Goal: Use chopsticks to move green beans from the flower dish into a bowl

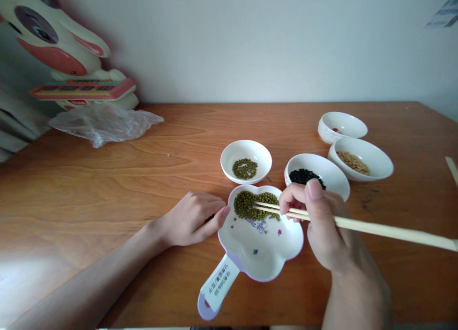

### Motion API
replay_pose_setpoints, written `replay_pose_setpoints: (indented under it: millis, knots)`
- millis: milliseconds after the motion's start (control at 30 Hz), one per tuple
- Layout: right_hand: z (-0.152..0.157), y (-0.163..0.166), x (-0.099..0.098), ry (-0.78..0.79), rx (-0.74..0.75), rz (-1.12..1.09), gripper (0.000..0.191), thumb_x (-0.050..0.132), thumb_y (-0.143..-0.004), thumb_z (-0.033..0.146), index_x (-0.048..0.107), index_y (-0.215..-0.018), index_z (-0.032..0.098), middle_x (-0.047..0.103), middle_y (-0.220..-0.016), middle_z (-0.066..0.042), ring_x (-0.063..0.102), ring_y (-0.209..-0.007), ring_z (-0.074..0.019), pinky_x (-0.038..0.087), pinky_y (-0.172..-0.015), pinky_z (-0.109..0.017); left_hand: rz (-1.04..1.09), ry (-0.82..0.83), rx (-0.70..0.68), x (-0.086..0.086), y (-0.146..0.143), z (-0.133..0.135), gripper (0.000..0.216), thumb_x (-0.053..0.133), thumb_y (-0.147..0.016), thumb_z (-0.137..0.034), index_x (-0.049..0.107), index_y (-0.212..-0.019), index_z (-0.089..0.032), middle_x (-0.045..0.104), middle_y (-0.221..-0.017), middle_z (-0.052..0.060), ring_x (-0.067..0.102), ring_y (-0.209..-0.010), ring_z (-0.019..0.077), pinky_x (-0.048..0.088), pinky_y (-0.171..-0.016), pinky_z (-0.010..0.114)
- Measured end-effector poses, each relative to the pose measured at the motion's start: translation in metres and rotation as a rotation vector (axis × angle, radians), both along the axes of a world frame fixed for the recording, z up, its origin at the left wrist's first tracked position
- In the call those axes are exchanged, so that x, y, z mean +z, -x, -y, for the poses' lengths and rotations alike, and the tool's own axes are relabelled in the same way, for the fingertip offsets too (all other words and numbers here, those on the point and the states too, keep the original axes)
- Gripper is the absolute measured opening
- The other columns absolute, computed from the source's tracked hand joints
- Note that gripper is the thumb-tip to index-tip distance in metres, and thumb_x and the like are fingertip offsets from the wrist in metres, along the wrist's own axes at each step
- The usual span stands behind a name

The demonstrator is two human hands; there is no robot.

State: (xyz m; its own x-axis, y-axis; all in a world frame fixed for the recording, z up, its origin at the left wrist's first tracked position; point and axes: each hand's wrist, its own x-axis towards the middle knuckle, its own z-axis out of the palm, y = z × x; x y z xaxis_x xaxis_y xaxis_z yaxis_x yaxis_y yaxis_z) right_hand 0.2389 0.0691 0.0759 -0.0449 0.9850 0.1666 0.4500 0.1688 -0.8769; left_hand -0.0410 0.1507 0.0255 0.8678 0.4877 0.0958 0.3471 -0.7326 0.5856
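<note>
A white flower-shaped dish (pixel 265 260) with a purple rim and a labelled handle stands in front of me. Green mung beans (pixel 246 206) are heaped along its far side. My left hand (pixel 196 218), fingers curled, rests on the table with the thumb at the dish's left rim; its far fingers are partly hidden. Wooden chopsticks (pixel 379 227) are gripped in my right hand (pixel 324 220), and their tips reach into the beans. Whether a bean is between the tips I cannot tell. Just beyond the dish, a white bowl (pixel 263 154) contains more mung beans.
To the right stand a bowl (pixel 336 177) of black beans, a bowl (pixel 381 160) of tan beans or nuts and a bowl (pixel 352 122) with a few reddish-brown pieces. A plastic bag (pixel 107 124) lies by a cow-shaped toy (pixel 86 67) at the back left.
</note>
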Motion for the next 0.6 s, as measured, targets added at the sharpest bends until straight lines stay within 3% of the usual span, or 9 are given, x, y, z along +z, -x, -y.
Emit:
replay_pose_setpoints:
  millis: [600]
  knots:
    - [-0.0013, 0.0022, -0.0017, 0.001, -0.014, -0.023, 0.072, 0.019, -0.109, 0.067, 0.060, -0.071, 0.022, 0.059, -0.063, 0.000, 0.053, -0.059, -0.0134, 0.037, -0.056, -0.032, -0.003, -0.012, 0.005, 0.0006, 0.0001, 0.0001, 0.035, 0.036, -0.113, -0.026, 0.047, -0.080, -0.021, 0.056, -0.078, 0.001, 0.049, -0.068, 0.0154, 0.039, -0.069, 0.032]
